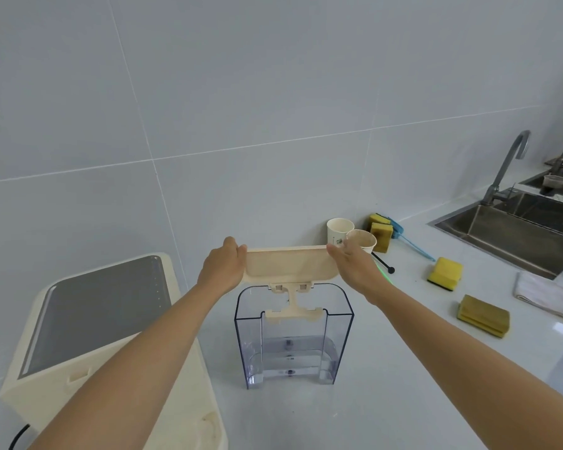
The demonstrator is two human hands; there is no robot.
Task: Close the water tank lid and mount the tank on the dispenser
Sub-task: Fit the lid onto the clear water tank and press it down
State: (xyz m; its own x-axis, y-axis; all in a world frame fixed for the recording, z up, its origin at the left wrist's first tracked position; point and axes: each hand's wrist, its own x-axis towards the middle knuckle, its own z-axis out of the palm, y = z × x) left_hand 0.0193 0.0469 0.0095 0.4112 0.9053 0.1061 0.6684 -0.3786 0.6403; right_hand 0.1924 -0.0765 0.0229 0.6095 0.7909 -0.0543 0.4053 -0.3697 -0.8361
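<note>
Both hands are on the lid [288,264], left hand [221,267] and right hand [355,266] each gripping an end, holding it swung up on its hinge above the clear water tank [293,339] standing on the tabletop [403,368]. Lid-closing step: next, fold it down flat. The dispenser [104,336] sits just left, paper cups [351,235] close behind, open room in front.

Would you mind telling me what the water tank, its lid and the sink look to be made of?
The water tank looks like clear hard plastic, faintly blue: the counter shows through its walls. Its lid, raised open with a hand at each end, seems matte cream plastic, opaque, with moulded hinge tabs. The sink appears to be brushed stainless steel, grey with a dull sheen.
</note>
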